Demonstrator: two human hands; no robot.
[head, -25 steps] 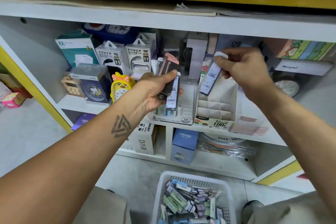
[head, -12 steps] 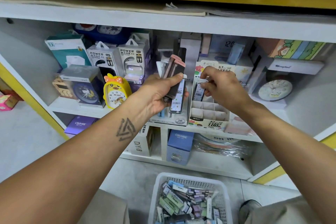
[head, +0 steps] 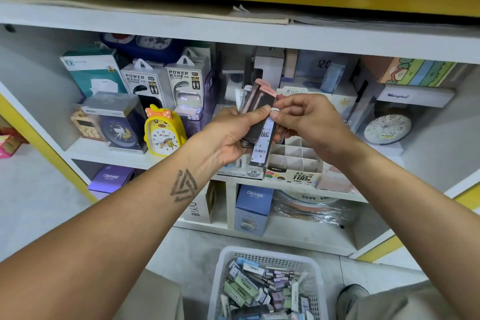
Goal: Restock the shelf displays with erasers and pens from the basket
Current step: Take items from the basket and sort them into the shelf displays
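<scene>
The left hand [head: 231,135] grips a fanned bunch of slim packs [head: 255,114], thumb across their front; the right hand [head: 309,122] pinches the top of one pale pack [head: 262,147] that hangs at the bunch's right edge, the two hands touching in front of the shelf [head: 233,34]; just behind and below them sits the divided cardboard display box [head: 296,161], partly hidden by the right hand, with a clear tray marked 2B [head: 253,173] beside it on the left; a yellow duck clock [head: 162,132] and two power bank boxes [head: 166,83] stand further left, well apart from the hands; on the floor below, the white basket [head: 267,254] holds a heap of erasers and pens [head: 262,291].
</scene>
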